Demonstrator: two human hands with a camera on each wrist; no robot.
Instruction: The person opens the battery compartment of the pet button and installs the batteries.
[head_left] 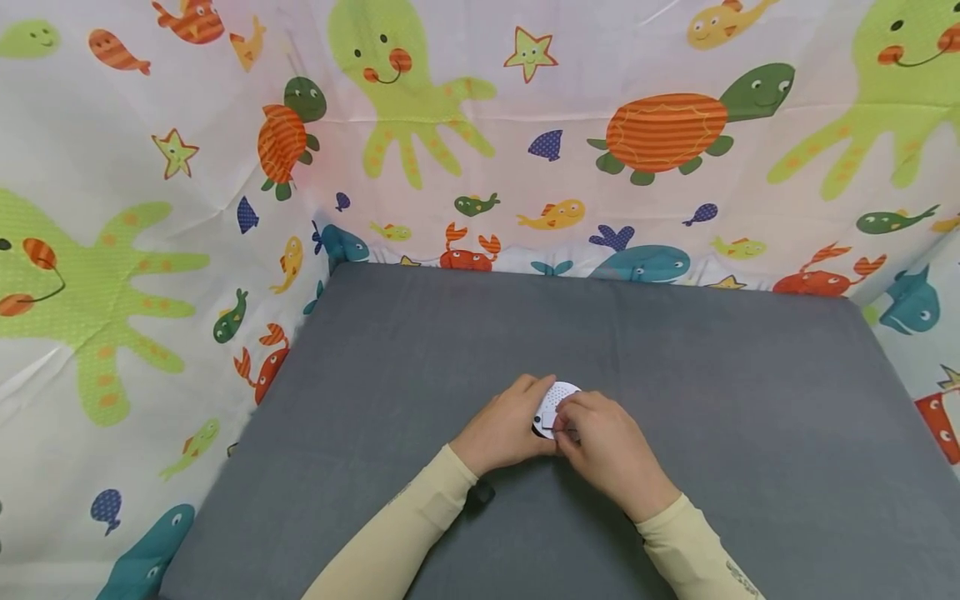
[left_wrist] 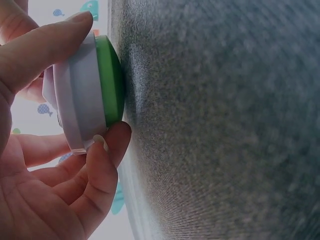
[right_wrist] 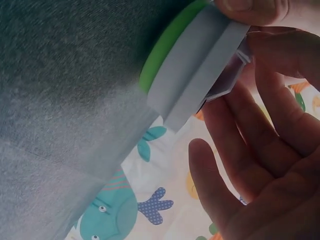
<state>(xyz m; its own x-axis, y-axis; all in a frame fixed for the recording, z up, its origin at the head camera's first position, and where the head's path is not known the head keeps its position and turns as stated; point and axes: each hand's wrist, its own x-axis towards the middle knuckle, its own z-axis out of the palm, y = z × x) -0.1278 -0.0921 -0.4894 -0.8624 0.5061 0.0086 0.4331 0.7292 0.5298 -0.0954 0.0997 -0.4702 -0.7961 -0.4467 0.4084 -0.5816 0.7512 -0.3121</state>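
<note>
A small round device, with a white perforated top and a green base, stands tilted on its edge on the grey mat. My left hand grips it, thumb on one rim and a fingertip on the opposite rim. My right hand comes from the right and pinches the white upper part at its edge. Its other fingers hang loosely behind the device. Both hands hide most of the device's face in the head view.
The grey mat covers the table and has bare room on all sides of the hands. A sea-animal patterned cloth walls the back and both sides. A small dark object sits by my left sleeve.
</note>
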